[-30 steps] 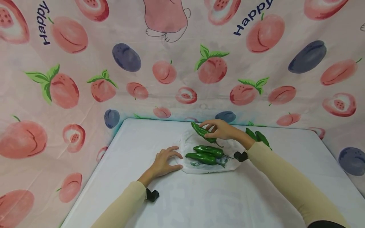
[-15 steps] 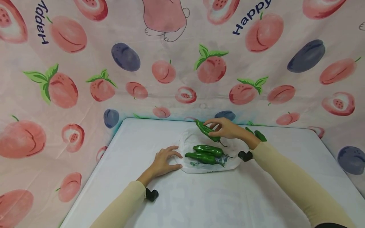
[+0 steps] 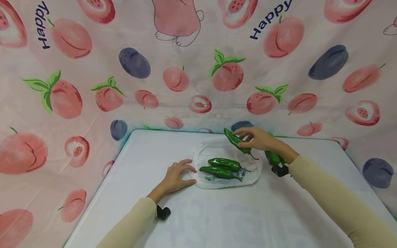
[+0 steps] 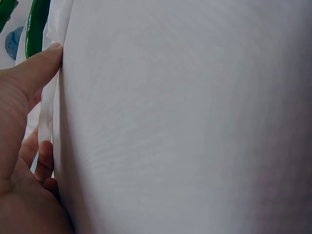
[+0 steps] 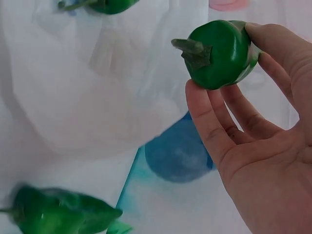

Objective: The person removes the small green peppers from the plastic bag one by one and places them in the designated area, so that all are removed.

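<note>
Well, the right hand (image 3: 255, 137) has a green pepper (image 3: 236, 140) pinched between thumb and fingertips, the digits parted only by its thickness. The stem (image 5: 195, 51) hangs free towards 5 o'clock; the tip points to 11. Taken from the middle of the white plastic (image 3: 206, 150), this pepper is at 1 o'clock, over the far rim, and looks raised. A light hold on the thick body seems best: the skin is glossy and may slip, and a slow, level carry should save the stem from snagging the film. The left hand (image 3: 177, 177) is at 9 o'clock, fingers loosely spread against the rim, with no visible grip on anything; gentle pressure there would help stop the film from riding up.

Further out, two peppers (image 3: 224, 163) lie side by side on or in the plastic, I can't tell which, stems towards 4. More green peppers (image 3: 272, 157) lie at 3 o'clock, partly hidden by the right wrist, so the black wrist camera (image 3: 280, 170) ought to pass above them. At 12, the far edge of the table (image 3: 235, 220) meets the printed cloth (image 3: 173, 106), leaving little room; from 4 round to 7 the tabletop runs wide, the easier side for moving.
</note>
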`<state>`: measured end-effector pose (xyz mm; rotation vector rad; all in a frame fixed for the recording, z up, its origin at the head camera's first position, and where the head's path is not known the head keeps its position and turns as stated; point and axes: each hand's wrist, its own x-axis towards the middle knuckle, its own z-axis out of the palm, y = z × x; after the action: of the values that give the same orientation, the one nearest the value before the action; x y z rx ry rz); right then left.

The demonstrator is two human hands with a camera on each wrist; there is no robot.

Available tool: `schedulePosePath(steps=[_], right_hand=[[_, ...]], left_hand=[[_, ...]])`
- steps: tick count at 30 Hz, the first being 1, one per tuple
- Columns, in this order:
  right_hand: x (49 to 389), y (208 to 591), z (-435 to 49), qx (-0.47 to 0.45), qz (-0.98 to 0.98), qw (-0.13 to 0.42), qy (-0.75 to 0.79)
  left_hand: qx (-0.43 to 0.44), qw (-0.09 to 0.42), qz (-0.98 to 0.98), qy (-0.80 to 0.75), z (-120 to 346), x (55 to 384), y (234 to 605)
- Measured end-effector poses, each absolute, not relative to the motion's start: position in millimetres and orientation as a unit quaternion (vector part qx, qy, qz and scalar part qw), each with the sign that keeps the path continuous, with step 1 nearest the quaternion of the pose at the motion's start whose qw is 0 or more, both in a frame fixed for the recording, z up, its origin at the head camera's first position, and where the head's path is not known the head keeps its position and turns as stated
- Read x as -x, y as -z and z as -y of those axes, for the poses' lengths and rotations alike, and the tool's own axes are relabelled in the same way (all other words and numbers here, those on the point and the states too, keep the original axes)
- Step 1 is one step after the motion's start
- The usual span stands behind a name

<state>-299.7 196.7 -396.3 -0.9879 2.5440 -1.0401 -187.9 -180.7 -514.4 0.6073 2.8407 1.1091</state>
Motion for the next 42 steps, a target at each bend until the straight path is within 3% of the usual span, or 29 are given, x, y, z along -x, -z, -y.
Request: schedulePosePath(steps=[31,42], right_hand=[[271.7,390.6,-313.0,0.216,-0.913,0.082,0.337],[261.4,404.1,-348.4,0.204,-0.921,0.035,0.330]], left_hand=[[-0.205,0.009,-0.912,-0.354,179.5,190.5,517.3],[-0.201,0.012,-0.914,-0.352,181.3,188.7,516.5]])
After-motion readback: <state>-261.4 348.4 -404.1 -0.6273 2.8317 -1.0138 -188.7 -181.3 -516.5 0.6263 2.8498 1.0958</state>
